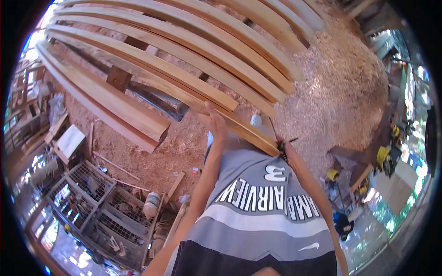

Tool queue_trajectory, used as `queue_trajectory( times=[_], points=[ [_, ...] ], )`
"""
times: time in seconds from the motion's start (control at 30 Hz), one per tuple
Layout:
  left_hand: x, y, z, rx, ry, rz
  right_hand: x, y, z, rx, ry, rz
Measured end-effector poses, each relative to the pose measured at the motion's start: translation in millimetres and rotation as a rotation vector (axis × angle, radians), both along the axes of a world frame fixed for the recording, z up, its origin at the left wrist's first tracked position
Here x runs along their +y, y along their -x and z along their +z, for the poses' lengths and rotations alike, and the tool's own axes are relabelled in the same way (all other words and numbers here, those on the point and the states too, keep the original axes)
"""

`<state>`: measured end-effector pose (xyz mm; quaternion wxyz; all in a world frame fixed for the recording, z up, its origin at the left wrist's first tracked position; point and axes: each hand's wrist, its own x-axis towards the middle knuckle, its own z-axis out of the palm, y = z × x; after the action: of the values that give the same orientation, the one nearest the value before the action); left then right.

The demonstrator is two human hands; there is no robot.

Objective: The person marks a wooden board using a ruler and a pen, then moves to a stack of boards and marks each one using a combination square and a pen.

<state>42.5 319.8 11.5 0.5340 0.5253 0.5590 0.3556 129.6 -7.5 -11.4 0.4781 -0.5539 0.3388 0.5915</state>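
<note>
A long wooden plank [248,130] runs from the upper left down to my waist, its near end close to my shirt. My left hand [217,124] is at the plank's near side edge, fingers closed against the wood. My right hand [289,149] is at the end of that plank, fingers closed around a small dark object [282,146] with a thin dark tip sticking out to the right. Its kind is too small to tell. Left of my left hand lies a thick pair of stacked beams [133,112].
Several long planks [221,60] lie side by side ahead, over a dark metal support [159,102]. Wood shavings [340,87] heap at the right. A wire-mesh rack [92,184] and a whitish container [151,204] stand lower left. Yellow-and-black tools [383,158] sit at the right.
</note>
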Motion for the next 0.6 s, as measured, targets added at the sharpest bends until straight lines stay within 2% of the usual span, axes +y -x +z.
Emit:
queue_trajectory(
  times=[0.03, 0.07, 0.1, 0.17, 0.3, 0.37, 0.47, 0.53, 0.6],
  points=[
    [14.5, 0.8, -13.5, -0.017, -0.023, 0.005, 6.8, -1.7, -9.0, -0.058, 0.047, 0.000],
    [31.4, -2.0, -14.0, -0.035, -0.046, 0.009, 15.2, 0.4, -28.5, -0.193, 0.023, 0.101],
    [52.3, -3.9, -1.8, -0.038, -0.067, 0.008, 35.1, -5.9, -12.9, -0.201, 0.029, 0.086],
    [95.1, 0.2, 5.1, -0.003, -0.131, 0.007, 95.9, -9.8, 37.7, -0.073, -0.068, 0.042],
    [156.7, -0.8, 11.1, 0.053, -0.114, 0.017, 131.4, 1.6, 29.9, -0.095, -0.046, 0.059],
    [166.7, -3.2, 19.3, 0.008, -0.095, 0.019, 135.4, 5.8, 39.3, 0.115, -0.222, 0.012],
    [186.2, -3.4, 29.5, -0.031, -0.100, 0.029, 149.7, 6.6, 59.3, 0.045, -0.264, 0.023],
    [197.8, -3.0, 30.3, -0.030, -0.113, 0.038, 170.3, 0.6, 92.9, 0.003, -0.295, 0.057],
    [219.5, 0.8, 22.0, -0.070, -0.116, 0.038, 169.5, 4.5, 80.1, 0.020, -0.352, 0.038]
  ],
)
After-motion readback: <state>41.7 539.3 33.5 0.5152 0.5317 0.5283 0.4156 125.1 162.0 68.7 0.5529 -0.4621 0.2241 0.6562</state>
